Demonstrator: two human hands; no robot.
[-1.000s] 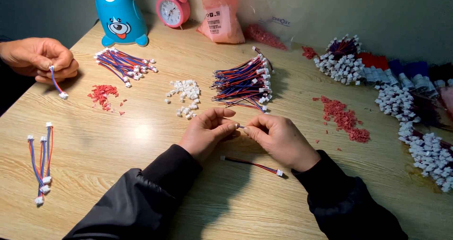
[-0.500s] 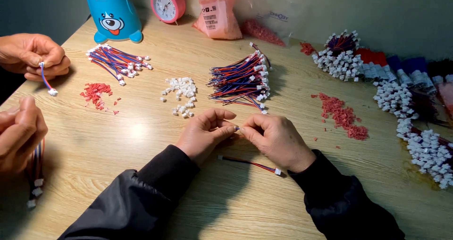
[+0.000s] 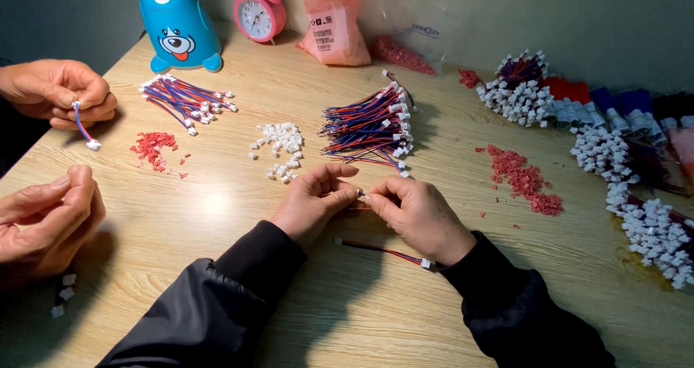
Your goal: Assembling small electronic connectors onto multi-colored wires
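Hands at table centre: left hand (image 3: 312,204) and right hand (image 3: 418,216), black sleeves, fingertips meeting over a small wire end (image 3: 361,194) — both in a pinching grip on it, the piece itself mostly hidden by the fingers.

Wire lead (image 3: 383,251), red and blue with white plugs at each end, lies on the wooden table (image 3: 217,216) just below the two hands, its right end beside the right wrist.

Wire bundle (image 3: 369,126), red-blue with white plugs, just beyond the hands. White connector pile (image 3: 280,145) to its left, loose. Second, smaller wire bundle (image 3: 186,99) further left, near the blue dog-faced holder (image 3: 178,27). Red crumb heap (image 3: 152,148) below that bundle; larger red heap (image 3: 524,180) to the right of the hands.

Back edge: pink alarm clock (image 3: 259,12), pink plastic bag (image 3: 332,22), clear bag of red pieces (image 3: 405,46).

Right edge: long spread of finished leads with white plugs (image 3: 614,158), running from the back of the table down toward the near corner.

Left edge — another person's hands: the far pair (image 3: 58,93) holds a short red-blue lead with a white plug dangling; the near pair (image 3: 47,220) is closed together, contents not visible, with a few white plugs (image 3: 63,296) just below.
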